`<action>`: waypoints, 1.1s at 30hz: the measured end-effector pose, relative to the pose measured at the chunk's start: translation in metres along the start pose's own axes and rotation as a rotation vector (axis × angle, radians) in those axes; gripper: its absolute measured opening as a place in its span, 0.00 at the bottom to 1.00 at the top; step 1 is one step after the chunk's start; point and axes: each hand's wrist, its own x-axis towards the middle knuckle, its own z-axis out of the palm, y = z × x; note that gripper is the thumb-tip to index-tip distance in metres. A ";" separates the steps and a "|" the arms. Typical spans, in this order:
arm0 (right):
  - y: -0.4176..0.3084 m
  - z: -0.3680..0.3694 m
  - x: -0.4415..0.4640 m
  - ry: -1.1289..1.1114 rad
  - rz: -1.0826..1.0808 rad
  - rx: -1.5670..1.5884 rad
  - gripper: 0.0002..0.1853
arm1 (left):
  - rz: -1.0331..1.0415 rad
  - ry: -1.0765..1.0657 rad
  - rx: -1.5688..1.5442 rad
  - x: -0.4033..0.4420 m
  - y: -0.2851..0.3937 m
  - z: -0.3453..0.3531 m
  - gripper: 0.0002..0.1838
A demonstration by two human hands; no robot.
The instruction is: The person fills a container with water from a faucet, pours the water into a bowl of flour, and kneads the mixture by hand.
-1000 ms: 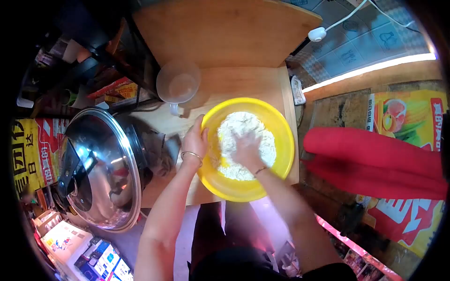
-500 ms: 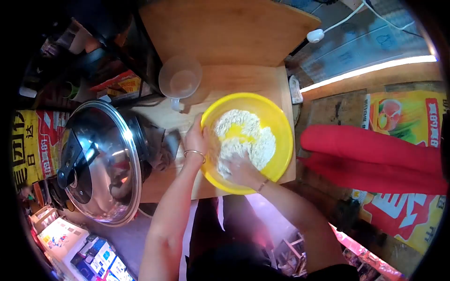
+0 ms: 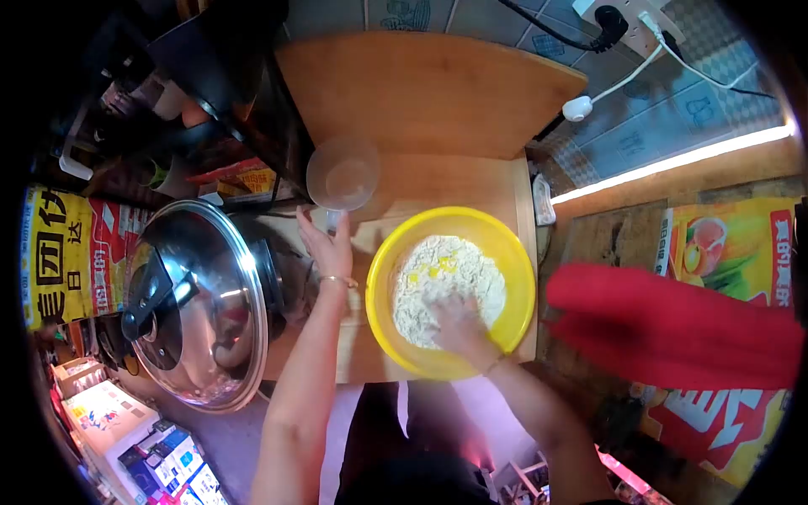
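A yellow basin (image 3: 526, 286) stands on the wooden board, holding a heap of white flour (image 3: 421, 316) with a few yellow spots of its bottom showing through. Down in the flour is my right hand (image 3: 463, 328), its fingers apart, dusted and slightly blurred, the tips partly buried. My left hand (image 3: 326, 248) is off the basin's rim, fingers spread, close to the handle of a clear plastic measuring cup (image 3: 343, 172). Whether its fingertips touch that handle I cannot tell.
Left of my left arm stands a pan with a large glass lid (image 3: 202, 311). A red cloth (image 3: 665, 324) lies to the right. Behind the board (image 3: 353, 353) rises a wooden panel (image 3: 421, 93); a power strip with cords (image 3: 631, 25) is at the back right.
My left hand has let go of the basin's rim and moved away toward the measuring cup's handle. The right hand has stirred the flour, covering more of the basin's bottom. The view has shifted.
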 end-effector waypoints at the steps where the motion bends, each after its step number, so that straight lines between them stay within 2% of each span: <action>1: 0.006 -0.022 0.015 -0.006 0.092 -0.039 0.31 | -0.051 -0.003 -0.047 0.012 -0.006 0.009 0.39; 2: 0.015 -0.022 0.033 0.005 0.092 -0.032 0.31 | -0.039 -0.002 -0.043 0.021 -0.002 0.012 0.39; 4: 0.030 -0.013 0.063 0.098 0.098 0.044 0.30 | -0.471 -0.182 -0.363 0.034 0.008 0.016 0.36; 5: 0.026 -0.008 0.066 0.107 0.094 0.052 0.30 | -0.462 -0.178 -0.357 0.036 -0.009 0.023 0.36; 7: 0.007 0.004 0.053 -0.091 0.011 -0.049 0.28 | -0.478 -0.301 -0.536 0.030 -0.058 0.039 0.25; 8: 0.002 0.004 0.037 -0.050 -0.044 0.006 0.25 | -0.515 -0.214 -0.615 0.022 -0.040 0.034 0.18; 9: -0.002 0.001 0.021 -0.050 -0.036 0.012 0.25 | -0.515 -0.222 -0.610 0.019 -0.033 0.026 0.18; 11: -0.001 -0.012 0.002 -0.179 -0.061 -0.028 0.26 | -0.560 -0.226 -0.617 0.016 -0.017 0.013 0.26; 13: 0.010 -0.009 -0.001 -0.091 -0.044 -0.052 0.25 | -0.520 -0.204 -0.608 0.007 0.004 -0.004 0.26; 17: 0.017 -0.009 0.024 0.137 0.027 -0.066 0.25 | -0.398 -0.219 -0.497 -0.015 0.093 -0.067 0.26; 18: 0.014 -0.011 0.035 0.017 0.085 0.035 0.26 | -0.331 -0.260 -0.424 -0.021 0.107 -0.082 0.25; 19: 0.016 0.001 0.044 0.109 0.028 0.092 0.27 | -0.321 -0.262 -0.419 -0.026 0.119 -0.096 0.25; 21: 0.015 0.018 0.052 -0.064 -0.081 -0.206 0.28 | -0.288 -0.326 -0.274 -0.037 0.140 -0.122 0.25; 22: 0.009 0.018 0.051 -0.058 -0.078 -0.196 0.28 | -0.227 -0.350 -0.200 -0.040 0.150 -0.134 0.24; 24: -0.014 -0.017 0.048 -0.482 0.031 0.020 0.27 | -0.164 -0.407 -0.071 -0.043 0.148 -0.155 0.24; 25: -0.015 -0.010 0.039 -0.479 0.033 0.024 0.27 | -0.161 -0.410 -0.068 -0.044 0.145 -0.165 0.24; 27: -0.021 0.008 0.010 -0.293 0.007 -0.057 0.29 | -0.116 -0.498 0.063 -0.047 0.150 -0.181 0.25; 28: -0.023 0.013 0.002 -0.111 0.024 -0.031 0.29 | -0.170 -0.525 0.096 -0.048 0.153 -0.185 0.26; 33: -0.022 0.012 -0.007 0.012 0.031 0.138 0.26 | -0.173 -0.529 0.161 -0.051 0.147 -0.188 0.26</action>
